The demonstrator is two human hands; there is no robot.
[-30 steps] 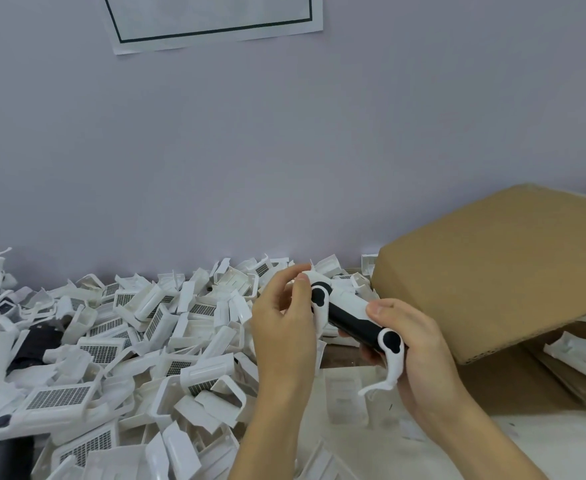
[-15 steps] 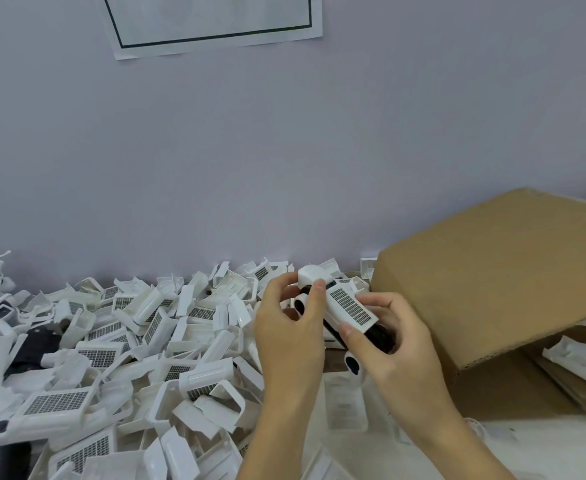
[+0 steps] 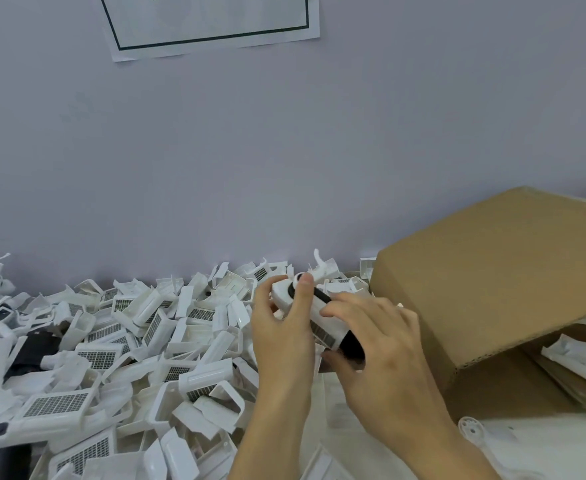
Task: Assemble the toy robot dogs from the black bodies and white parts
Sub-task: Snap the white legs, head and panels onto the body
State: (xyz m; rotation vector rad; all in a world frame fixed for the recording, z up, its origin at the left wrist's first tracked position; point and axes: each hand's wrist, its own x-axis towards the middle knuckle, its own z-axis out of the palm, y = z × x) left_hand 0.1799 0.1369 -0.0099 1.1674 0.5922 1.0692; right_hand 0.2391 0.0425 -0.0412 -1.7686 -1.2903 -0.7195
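Here, beside a tilted cardboard box (image 3: 492,282), a heap of white parts (image 3: 118,341) spreads away from the box's left side along the wall, a few black bodies (image 3: 32,351) buried at its far end. Just left of the box, held above the heap, a person works one toy robot dog (image 3: 319,317): the left hand (image 3: 281,327) pinches its white front end, thumb on the round black joint, while the right hand (image 3: 374,344) is wrapped around the black rear. The piece looks light, stiff and smooth, likely slippery; the thin curved white leg sticking up behind it seems the breakable part, so the solid body is the safer hold. The right palm hides the dog's rear half and underside; how many legs are fitted cannot be told. The box's open side shows only blurred white pieces.
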